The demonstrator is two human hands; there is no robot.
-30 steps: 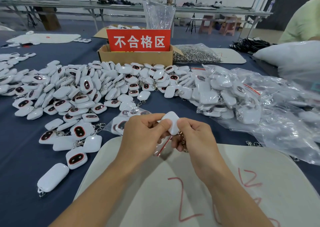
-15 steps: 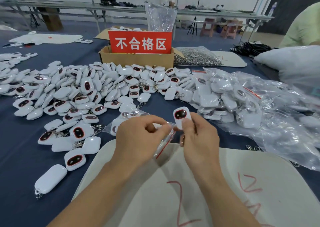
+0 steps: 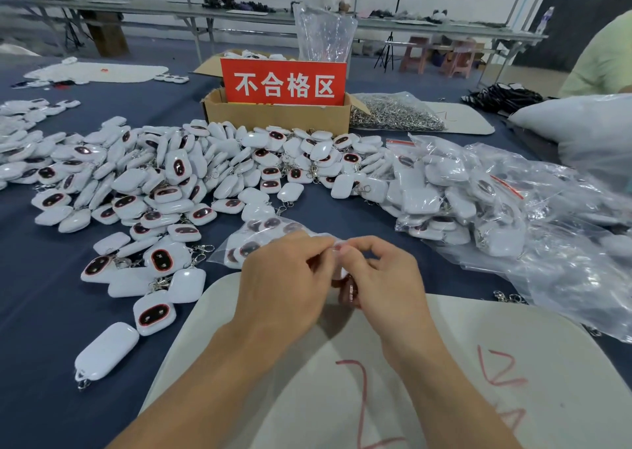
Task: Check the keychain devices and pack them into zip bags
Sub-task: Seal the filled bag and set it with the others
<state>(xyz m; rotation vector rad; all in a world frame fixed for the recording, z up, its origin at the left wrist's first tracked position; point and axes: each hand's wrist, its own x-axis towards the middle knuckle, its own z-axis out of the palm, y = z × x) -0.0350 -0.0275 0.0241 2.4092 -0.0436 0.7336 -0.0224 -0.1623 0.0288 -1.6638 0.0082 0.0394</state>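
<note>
My left hand (image 3: 287, 274) and my right hand (image 3: 383, 277) meet above the near edge of the blue table, both pinching the top of a small clear zip bag (image 3: 338, 270). A white keychain device (image 3: 345, 287) hangs inside that bag, mostly hidden between my hands. A big heap of loose white keychain devices (image 3: 178, 181) with dark oval faces covers the table to the left and centre. Just beyond my left hand lies a clear bag (image 3: 260, 233) with a few devices in it.
A pile of bagged devices (image 3: 478, 202) spreads on the right. At the back stands a cardboard box (image 3: 277, 116) with a red sign, beside a bag of metal clasps (image 3: 396, 113). A white board (image 3: 444, 380) with red marks lies under my forearms. A person's sleeve (image 3: 605, 61) shows far right.
The device my right hand held up face-on has gone down into the zip bag. Both hands now pinch the bag's top edge close together.
</note>
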